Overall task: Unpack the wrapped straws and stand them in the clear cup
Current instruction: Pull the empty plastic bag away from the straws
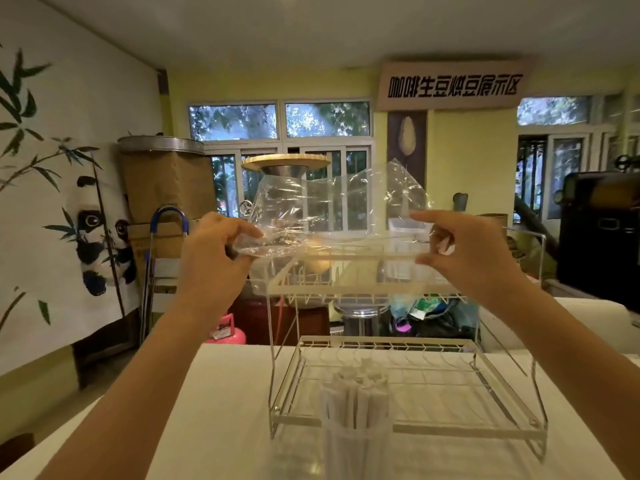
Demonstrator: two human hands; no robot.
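The left hand (pixel 216 251) is raised above the white table (pixel 214 410), fingers pinched on the crumpled left end of a clear plastic bag (pixel 332 209). The bag is held stretched in the air. Its right edge is pinched by the right hand (pixel 464 251); below, the wrapped straws (pixel 356 393) stand upright in the clear cup (pixel 353 445), at the front of the wire rack (pixel 485 424).

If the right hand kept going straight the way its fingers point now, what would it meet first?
The right hand points leftward across the view, toward the left hand. It already pinches the clear plastic bag stretched between them, so beyond the film the left hand likely comes first; depth is unclear.
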